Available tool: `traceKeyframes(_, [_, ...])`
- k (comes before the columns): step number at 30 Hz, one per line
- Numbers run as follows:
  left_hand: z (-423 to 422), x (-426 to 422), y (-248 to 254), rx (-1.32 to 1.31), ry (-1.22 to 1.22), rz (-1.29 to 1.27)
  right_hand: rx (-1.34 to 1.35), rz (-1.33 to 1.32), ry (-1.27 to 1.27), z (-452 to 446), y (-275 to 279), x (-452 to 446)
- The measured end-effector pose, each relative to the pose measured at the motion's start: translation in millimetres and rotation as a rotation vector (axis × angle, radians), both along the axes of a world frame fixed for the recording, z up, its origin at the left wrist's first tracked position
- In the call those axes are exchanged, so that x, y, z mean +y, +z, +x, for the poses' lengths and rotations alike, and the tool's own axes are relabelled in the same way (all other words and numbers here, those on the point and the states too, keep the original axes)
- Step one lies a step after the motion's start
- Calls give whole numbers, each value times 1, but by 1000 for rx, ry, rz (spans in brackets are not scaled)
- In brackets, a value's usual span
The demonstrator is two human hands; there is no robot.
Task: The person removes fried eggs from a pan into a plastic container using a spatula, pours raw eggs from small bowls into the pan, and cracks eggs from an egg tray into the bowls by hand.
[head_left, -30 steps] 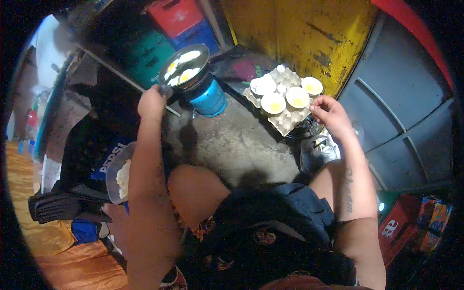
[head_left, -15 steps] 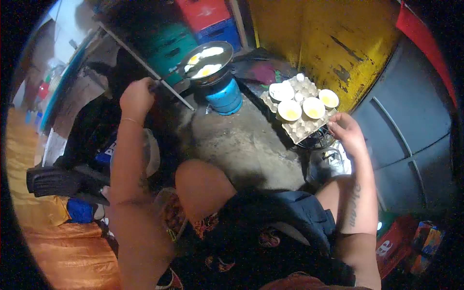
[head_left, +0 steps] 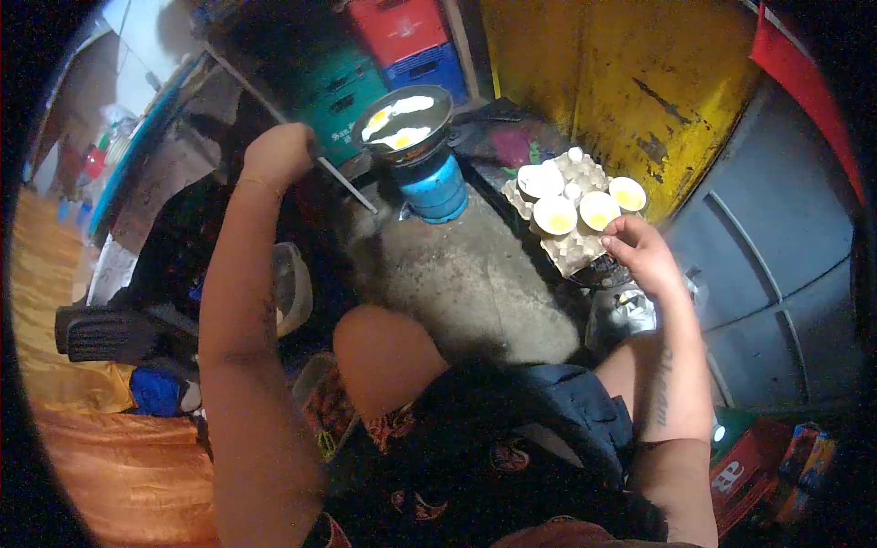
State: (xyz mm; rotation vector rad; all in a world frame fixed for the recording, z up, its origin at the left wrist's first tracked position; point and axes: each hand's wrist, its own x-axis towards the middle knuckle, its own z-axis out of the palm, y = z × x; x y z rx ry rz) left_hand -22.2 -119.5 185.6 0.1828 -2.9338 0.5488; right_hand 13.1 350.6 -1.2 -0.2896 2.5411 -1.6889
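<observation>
My left hand (head_left: 279,155) is closed in a fist left of a frying pan (head_left: 437,135); its grip is too dark to make out. In the pan are fried eggs (head_left: 406,137) with yellow yolks, and it sits on a burner atop a small blue gas cylinder (head_left: 437,190). My right hand (head_left: 639,251) has thumb and fingertips pressed together at the near right edge of a cardboard egg tray (head_left: 568,254), just below a white bowl (head_left: 598,210) with raw egg. Several such bowls rest on the tray, along with whole eggs (head_left: 575,154). What the fingertips hold is hidden.
Red, blue and green crates (head_left: 397,36) are stacked behind the pan. A yellow panel (head_left: 639,91) and a grey metal panel (head_left: 758,256) stand at the right. A tub of reddish food (head_left: 329,402) is by my leg, and a red crate (head_left: 744,466) lies lower right.
My left hand has risen and moved right, closer to the pan. My right hand has shifted left along the tray edge, nearer the front bowl. The view has shifted slightly.
</observation>
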Motion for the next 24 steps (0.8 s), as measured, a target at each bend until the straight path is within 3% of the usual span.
traceKeyframes(8, [-20,-20,-37,1,14,134,8,29,2,1,-3,6])
traceKeyframes(15, [-6,-5,-31,81,24,290,13,59,4,1,-12,14])
traceKeyframes(24, [-11,-23,-65,183,84,370,-2,73,7,5,-7,13])
